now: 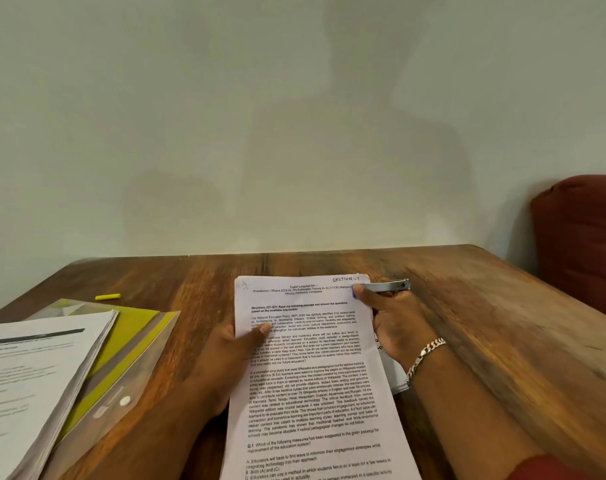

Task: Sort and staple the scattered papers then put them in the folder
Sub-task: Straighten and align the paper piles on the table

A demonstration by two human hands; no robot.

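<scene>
Wooden table (468, 306) is carrying everything. Nearest, the left hand (225, 355) is pinching the papers (312, 375) at their left edge. Farther, the right hand (391, 317) is gripping the stapler (388, 286) on their top right corner. At left, another stack (35, 375) is lying on the folder (132, 358).

The top sheet of the printed paper set (312, 368) bore handwritten "SECTION - 1" at its upper right corner. Its heading read "English Language Set - 1" and "Probationary Officers 2023-24" (remainder partly blurred). Lower stood "Directions (Q1-Q7)" and "Q.1".
</scene>
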